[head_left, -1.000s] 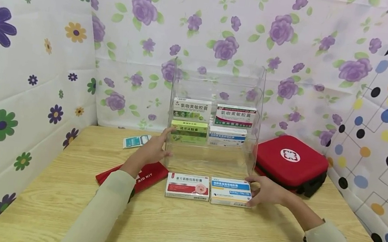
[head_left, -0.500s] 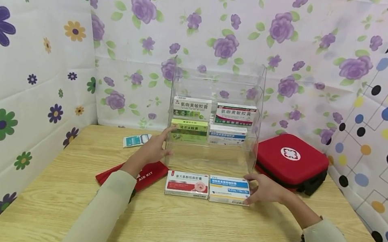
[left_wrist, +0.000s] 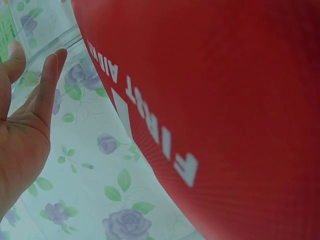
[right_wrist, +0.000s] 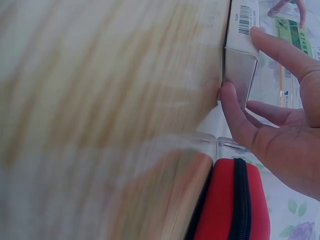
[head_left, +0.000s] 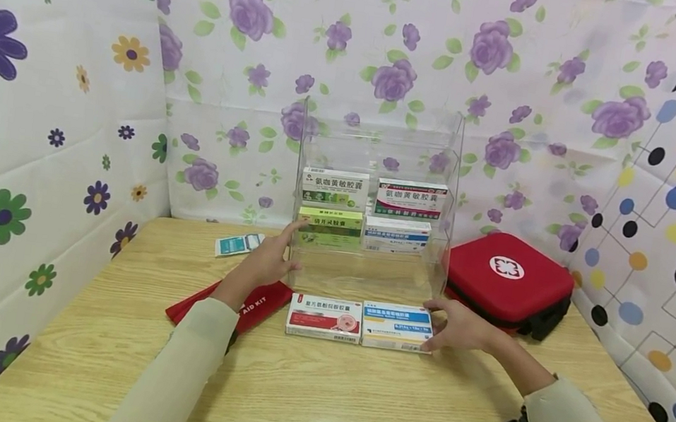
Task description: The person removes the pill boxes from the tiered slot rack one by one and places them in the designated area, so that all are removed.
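In the head view, two medicine boxes lie flat side by side on the table before a clear acrylic rack [head_left: 369,270]. One is a red-and-white medicine box [head_left: 325,313]; the other is a blue-and-white medicine box [head_left: 396,334]. My right hand [head_left: 460,327] pinches the blue-and-white box's right end between thumb and fingers. The right wrist view shows that box's white end [right_wrist: 241,70] between my fingertips. My left hand [head_left: 267,259] touches the rack's left side with fairly straight fingers, beside a green medicine box [head_left: 329,230]. In the left wrist view, those fingers [left_wrist: 47,82] lie along the clear panel.
Three more boxes share the rack's tiers, including a white-and-green box [head_left: 334,193]. A red first aid case [head_left: 504,283] stands right of the rack. Left of it lie a red first aid pouch [head_left: 264,306], partly under my forearm, and a small teal-and-white packet [head_left: 237,245].
Both flat boxes have slid slightly toward the rack and to the left, with my right hand moving along. My left hand has stayed at the rack's side.
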A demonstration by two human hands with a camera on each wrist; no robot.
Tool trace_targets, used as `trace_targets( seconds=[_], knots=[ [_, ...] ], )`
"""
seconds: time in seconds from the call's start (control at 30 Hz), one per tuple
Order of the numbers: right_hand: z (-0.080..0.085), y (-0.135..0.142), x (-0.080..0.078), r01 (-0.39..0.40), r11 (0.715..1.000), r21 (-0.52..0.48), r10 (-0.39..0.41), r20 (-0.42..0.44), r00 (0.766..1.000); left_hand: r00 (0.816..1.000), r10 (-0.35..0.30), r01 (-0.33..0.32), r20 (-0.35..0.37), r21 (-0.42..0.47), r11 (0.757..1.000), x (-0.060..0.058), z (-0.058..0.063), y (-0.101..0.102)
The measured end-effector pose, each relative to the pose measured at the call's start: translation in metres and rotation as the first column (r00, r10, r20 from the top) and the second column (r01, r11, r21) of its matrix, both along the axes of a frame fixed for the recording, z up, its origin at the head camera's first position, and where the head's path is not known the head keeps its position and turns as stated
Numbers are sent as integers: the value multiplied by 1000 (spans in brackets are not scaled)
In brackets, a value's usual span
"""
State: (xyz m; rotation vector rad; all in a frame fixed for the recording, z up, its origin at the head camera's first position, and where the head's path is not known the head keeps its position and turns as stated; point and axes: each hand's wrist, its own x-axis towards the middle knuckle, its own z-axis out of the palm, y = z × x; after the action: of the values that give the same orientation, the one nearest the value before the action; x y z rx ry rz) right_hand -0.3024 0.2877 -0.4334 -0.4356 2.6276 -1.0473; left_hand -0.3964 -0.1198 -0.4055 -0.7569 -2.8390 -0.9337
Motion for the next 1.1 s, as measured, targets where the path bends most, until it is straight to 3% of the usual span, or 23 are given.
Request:
trace_targets(
  seconds=[0.3,0.77,1.1],
  knots=[
    [-1,-4,-3,26,998,61,-23,-50,999,1000,0,-1,28,6,1000,0,1,-1],
    [0,-4,-2,12,1000,0,-12,-14,1000,1000,10,-10,27,7,1000,0,-1,1],
    [13,-8,8,33,992,126,-21,-102,995,1000,8,-8,-2,1,1000,-1,-3,1]
  ],
)
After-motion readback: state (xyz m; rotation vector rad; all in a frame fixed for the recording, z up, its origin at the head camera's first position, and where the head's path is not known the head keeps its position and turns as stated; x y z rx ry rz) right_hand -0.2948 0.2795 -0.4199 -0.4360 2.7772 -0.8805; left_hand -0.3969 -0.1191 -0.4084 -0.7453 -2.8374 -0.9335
